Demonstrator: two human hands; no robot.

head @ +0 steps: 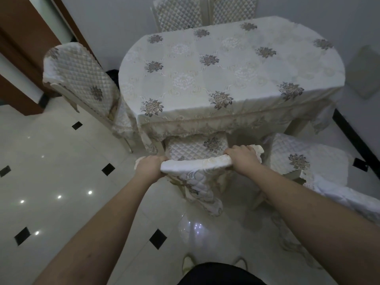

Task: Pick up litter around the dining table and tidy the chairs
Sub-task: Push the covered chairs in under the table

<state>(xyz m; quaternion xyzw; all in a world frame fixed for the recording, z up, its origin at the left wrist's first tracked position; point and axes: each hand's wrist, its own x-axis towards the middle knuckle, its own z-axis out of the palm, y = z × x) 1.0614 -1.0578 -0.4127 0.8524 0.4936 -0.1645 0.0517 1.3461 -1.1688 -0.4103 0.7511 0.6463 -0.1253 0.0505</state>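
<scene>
The dining table (232,66) stood under a cream cloth with grey flower motifs, and everything else sat around it. At its near edge a quilted chair (195,150) was pushed partly in, its seat tucked beneath the hanging lace hem and its backrest top facing the person. Both hands held that top rail — the left hand (149,166) wrapped around the rail's left end, fingers curled over the far side, and the right hand (242,159) clamped on the right end in the same way, knuckles up. The chair's loose fabric cover bunched and drooped between the two forearms. To the table's near right a second chair (308,159) stood pulled out and angled, well apart from the table edge, its seat fully exposed. On the table's left side a third chair (82,79) leaned close against the cloth, backrest tilted. Beyond the far edge two more chair backs (205,11) stood side by side, just behind the table. The glossy tiled floor (61,171) showed small black diamond insets — no litter could be made out on it.
</scene>
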